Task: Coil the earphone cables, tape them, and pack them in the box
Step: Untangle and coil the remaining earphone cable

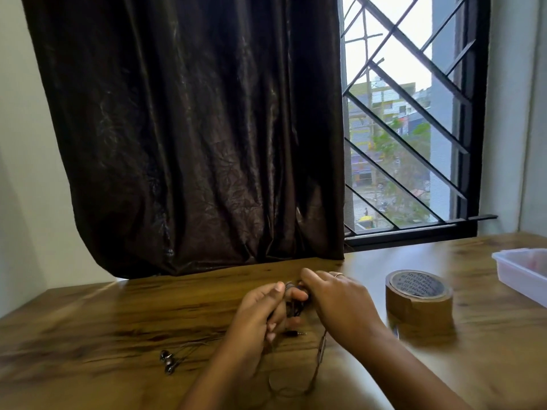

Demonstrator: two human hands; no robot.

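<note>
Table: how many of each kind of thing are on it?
Brown tape roll: 1
Clear plastic box: 1
Earphones: 1 set that I can make out, cable partly blurred
Total: 3

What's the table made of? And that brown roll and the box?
The table looks like wood or wood-look laminate: brown grain streaks, slight shine. The tape roll seems glossy brown plastic tape, printed card core. The box looks like cloudy, see-through plastic.
</note>
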